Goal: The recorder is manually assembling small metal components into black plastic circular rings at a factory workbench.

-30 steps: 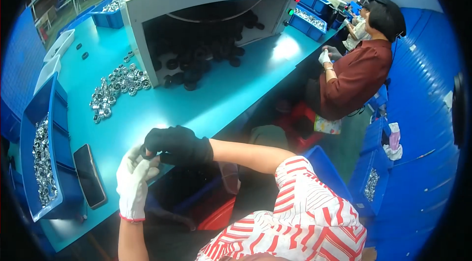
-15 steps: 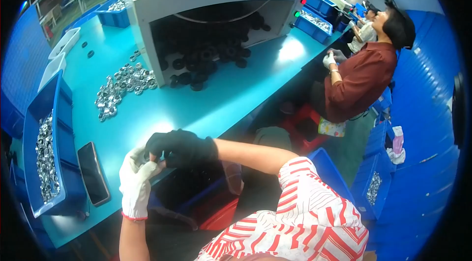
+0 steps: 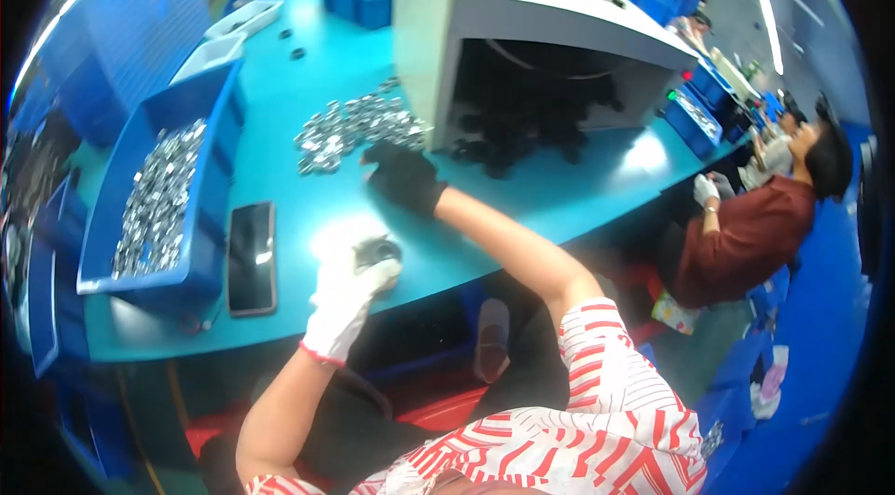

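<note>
My left hand point(image 3: 343, 295), in a white glove with a red cuff edge, is closed around a small round ring-shaped part point(image 3: 378, 254). The part looks dark in the middle and greyish at its rim; motion smears its details. Stretched over the turquoise tabletop point(image 3: 457, 248), my right hand point(image 3: 406, 180) wears a black glove. Its fingertips are near the close edge of a loose pile of shiny silver metal rings point(image 3: 350, 131). Blur hides whether those fingers are apart or hold anything.
A white open-fronted box point(image 3: 424, 57) stands behind the pile, with black rings point(image 3: 508, 136) heaped inside. On the left, a blue bin point(image 3: 219, 136) of silver parts stands beside a phone point(image 3: 252, 262). A co-worker in a dark red shirt point(image 3: 755, 234) sits at right.
My hands were together at the table's front edge; they have separated. The right moved forward toward the silver pile, while the left keeps a ring-shaped part. The whole view has turned left.
</note>
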The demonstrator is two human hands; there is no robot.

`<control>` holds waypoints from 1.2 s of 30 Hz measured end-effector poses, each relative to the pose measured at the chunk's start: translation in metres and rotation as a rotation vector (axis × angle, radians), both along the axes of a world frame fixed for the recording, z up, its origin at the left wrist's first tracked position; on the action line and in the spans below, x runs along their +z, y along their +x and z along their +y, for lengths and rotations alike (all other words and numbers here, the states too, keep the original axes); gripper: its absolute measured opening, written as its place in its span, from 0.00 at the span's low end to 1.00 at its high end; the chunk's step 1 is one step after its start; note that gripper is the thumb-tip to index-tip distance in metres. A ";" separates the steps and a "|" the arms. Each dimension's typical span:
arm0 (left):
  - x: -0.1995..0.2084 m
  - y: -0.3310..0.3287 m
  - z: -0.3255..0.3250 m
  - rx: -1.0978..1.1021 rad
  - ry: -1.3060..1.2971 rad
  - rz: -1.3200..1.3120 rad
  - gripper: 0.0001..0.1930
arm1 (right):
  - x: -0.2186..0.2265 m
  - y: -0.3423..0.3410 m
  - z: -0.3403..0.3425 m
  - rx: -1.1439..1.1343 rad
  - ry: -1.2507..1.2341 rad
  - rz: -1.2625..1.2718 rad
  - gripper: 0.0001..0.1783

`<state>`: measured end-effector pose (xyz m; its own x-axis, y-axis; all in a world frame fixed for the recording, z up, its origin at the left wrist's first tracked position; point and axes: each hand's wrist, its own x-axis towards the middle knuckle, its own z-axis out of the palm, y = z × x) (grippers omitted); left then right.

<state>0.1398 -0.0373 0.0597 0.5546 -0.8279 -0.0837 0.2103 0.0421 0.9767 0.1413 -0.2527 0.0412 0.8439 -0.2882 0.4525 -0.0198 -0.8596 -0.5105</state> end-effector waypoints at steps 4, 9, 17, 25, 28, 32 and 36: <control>0.021 -0.006 -0.001 -0.037 0.047 -0.004 0.26 | -0.018 0.016 -0.026 -0.068 -0.020 0.032 0.10; 0.019 -0.003 0.004 -0.009 0.030 0.059 0.26 | -0.018 0.030 -0.022 -0.053 -0.090 -0.026 0.10; 0.014 -0.001 0.004 0.045 -0.018 0.138 0.25 | 0.004 0.063 0.022 -0.072 -0.139 0.074 0.17; 0.015 0.000 0.007 0.044 0.002 0.146 0.25 | 0.020 0.030 0.019 -0.116 -0.046 0.220 0.18; 0.014 0.000 0.005 0.019 -0.009 0.116 0.25 | 0.021 0.007 0.005 0.003 -0.268 0.303 0.15; 0.015 -0.002 0.002 -0.022 0.023 0.088 0.27 | 0.017 -0.015 -0.008 -0.061 -0.269 0.333 0.16; 0.009 -0.002 -0.002 -0.030 -0.031 0.142 0.28 | 0.012 -0.021 -0.019 -0.133 0.165 0.280 0.16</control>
